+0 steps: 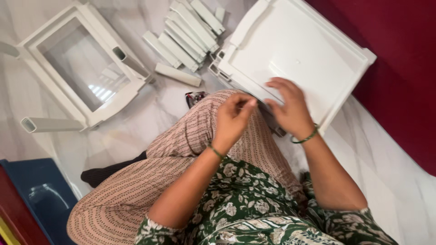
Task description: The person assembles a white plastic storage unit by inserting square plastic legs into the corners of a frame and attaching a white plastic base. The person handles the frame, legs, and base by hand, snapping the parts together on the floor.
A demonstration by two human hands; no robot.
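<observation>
My left hand (232,119) hovers above my knee, fingers curled with the tips pinched together; I cannot tell if anything small is in them. My right hand (290,109) lies open, fingers spread, on the near edge of a white plastic shelf panel (295,50) on the marble floor (399,181). Far left, a white frame (81,63) already carries two leg tubes. A heap of loose white tubes (186,36) lies between, not yet fitted.
</observation>
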